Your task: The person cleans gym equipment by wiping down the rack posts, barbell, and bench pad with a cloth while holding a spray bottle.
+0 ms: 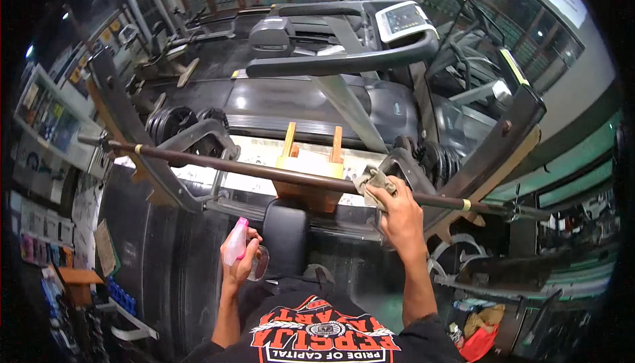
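Observation:
A long barbell bar (264, 171) runs across the view, resting on the uprights of a bench press rack (151, 158). My right hand (401, 217) is closed around a crumpled greyish cloth (374, 183), which is pressed against the bar right of its middle. Lower and to the left, my left hand (239, 257) grips a spray bottle (235, 249) with a pink nozzle, held below the bar and apart from it. The black padded bench (286, 234) lies between my hands.
Behind the bar stands a treadmill (344, 65) with a console. Weight plates (173, 125) hang by the left upright, and more plates (440, 164) by the right one. A wooden box-like piece (307, 194) is beyond the bench. Red and tan cloths (481, 336) lie at lower right.

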Tool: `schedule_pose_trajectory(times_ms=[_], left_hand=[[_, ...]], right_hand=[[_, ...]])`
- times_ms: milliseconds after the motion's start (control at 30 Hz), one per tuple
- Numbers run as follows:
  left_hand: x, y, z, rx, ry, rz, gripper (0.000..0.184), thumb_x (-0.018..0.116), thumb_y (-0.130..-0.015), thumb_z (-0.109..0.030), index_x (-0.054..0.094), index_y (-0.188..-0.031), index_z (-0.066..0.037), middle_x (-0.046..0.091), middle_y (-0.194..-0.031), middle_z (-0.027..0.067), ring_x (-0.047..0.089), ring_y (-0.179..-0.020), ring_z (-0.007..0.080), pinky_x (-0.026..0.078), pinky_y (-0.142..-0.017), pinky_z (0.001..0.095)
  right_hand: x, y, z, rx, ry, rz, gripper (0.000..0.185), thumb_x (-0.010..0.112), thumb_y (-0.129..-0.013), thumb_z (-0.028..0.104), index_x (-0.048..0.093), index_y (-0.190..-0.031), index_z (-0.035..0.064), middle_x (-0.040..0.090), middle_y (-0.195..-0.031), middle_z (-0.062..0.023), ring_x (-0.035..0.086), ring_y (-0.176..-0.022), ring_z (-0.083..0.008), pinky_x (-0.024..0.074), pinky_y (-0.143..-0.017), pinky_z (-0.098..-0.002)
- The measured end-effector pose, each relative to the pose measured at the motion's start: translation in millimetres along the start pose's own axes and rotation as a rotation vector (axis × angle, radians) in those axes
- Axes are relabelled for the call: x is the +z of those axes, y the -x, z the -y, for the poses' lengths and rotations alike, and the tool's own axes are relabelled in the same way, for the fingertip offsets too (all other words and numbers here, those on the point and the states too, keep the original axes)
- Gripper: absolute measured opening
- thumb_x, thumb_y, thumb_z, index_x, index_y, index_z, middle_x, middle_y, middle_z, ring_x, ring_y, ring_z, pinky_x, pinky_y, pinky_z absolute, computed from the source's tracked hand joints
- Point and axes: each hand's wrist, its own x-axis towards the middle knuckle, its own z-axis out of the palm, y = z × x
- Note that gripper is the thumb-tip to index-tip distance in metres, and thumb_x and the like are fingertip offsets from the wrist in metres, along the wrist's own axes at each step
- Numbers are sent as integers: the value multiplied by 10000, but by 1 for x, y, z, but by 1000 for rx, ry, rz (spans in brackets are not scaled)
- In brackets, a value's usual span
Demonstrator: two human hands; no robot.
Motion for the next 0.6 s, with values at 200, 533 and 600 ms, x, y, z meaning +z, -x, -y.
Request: schedule_pose_trajectory(times_ms=[200, 533, 600], left_hand=[[21, 12, -5, -24, 4, -49, 153, 602, -885, -7, 582, -1031, 33, 630, -866, 89, 590, -661, 94, 498, -579, 242], [10, 5, -1, -2, 16, -69, 162, 605, -886, 1, 582, -1043, 35, 632, -872, 94, 600, -663, 104, 508, -551, 244], [5, 5, 7, -9, 7, -70, 162, 605, -886, 7, 581, -1043, 35, 633, -871, 100, 601, -656, 106, 511, -542, 246]], right_hand=[[8, 2, -2, -6, -11, -37, 560, 648, -668, -43, 648, -1168, 209, 532, -1223, -111, 553, -1103, -316, 491, -896, -408], [46, -16, 36, -32, 24, -200, 521, 691, -658, -10, 658, -1146, 171, 576, -1151, -126, 571, -1065, -311, 484, -891, -424], [67, -32, 55, -120, -28, -180, 410, 691, -699, 37, 668, -1086, 172, 593, -1137, -121, 596, -1030, -294, 506, -848, -413]])
